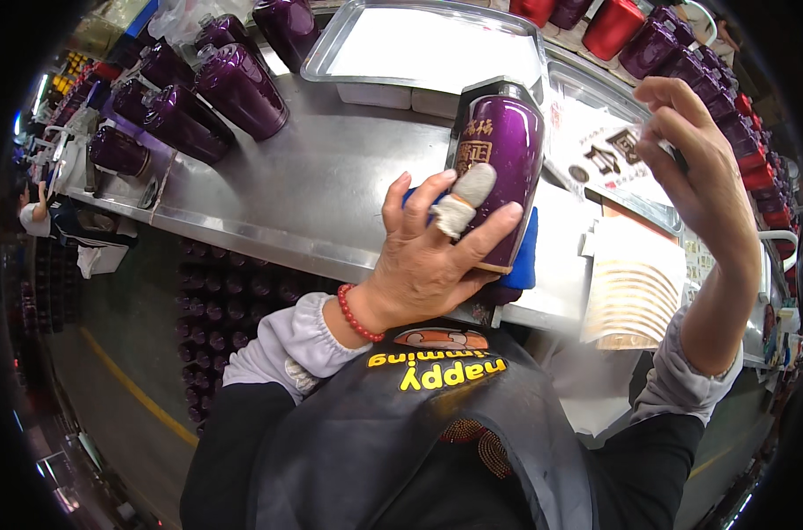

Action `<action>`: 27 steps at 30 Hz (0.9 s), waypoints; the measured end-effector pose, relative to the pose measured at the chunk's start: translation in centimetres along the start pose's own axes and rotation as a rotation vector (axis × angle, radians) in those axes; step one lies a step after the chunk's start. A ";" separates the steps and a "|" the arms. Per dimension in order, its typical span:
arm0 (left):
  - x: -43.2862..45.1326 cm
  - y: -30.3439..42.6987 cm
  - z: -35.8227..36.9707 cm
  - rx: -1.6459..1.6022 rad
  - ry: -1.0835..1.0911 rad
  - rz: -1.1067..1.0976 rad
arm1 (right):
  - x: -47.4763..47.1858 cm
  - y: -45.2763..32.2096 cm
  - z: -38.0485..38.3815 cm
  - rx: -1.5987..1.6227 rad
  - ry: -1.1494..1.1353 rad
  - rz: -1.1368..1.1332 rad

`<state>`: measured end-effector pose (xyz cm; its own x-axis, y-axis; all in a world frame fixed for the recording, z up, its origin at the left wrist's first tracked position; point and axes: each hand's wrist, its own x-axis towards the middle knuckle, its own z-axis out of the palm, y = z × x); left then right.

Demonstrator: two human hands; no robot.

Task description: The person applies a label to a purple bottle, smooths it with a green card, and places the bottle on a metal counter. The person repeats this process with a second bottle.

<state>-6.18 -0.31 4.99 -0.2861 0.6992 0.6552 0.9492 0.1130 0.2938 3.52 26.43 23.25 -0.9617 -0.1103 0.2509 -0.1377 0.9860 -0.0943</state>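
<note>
A glossy purple bottle (517, 142) with gold characters lies tilted on a blue pad (526, 255) at the bench's front edge. My left hand (418, 265) grips its lower side, fingers spread across the front; one finger wears a pale fabric finger cot (476, 187). To the right, my right hand (693, 152) is raised with bent fingers above a metal tray (666, 215). In that tray lies a white sheet (590, 142) with large dark characters. Whether something thin is pinched between the right fingertips cannot be made out.
Several purple bottles (242, 89) stand on the steel bench (295, 165) at the left. A shallow metal tray (434, 50) sits behind the held bottle. Gold-striped decal sheets (633, 285) overhang the right front edge. Red and purple bottles (650, 46) line the back right.
</note>
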 end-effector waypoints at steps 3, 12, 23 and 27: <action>1.0 -0.4 0.5 -0.014 0.003 0.107 | -1.9 -2.6 -1.8 0.018 -0.037 0.039; -1.5 -1.2 0.7 -0.227 0.039 -0.097 | -2.9 -6.7 -3.1 0.078 -0.054 -0.105; -2.9 -2.5 1.9 -0.296 -0.040 -0.148 | 1.1 -3.5 6.6 0.251 0.101 -0.079; -2.8 -2.7 1.7 -0.359 -0.068 -0.162 | 1.8 -3.0 9.2 0.210 0.162 -0.009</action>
<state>-7.72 -1.38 1.15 -0.4076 0.7393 0.5359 0.7828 -0.0193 0.6220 0.03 22.14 15.15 -0.9123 -0.0806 0.4016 -0.2080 0.9358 -0.2848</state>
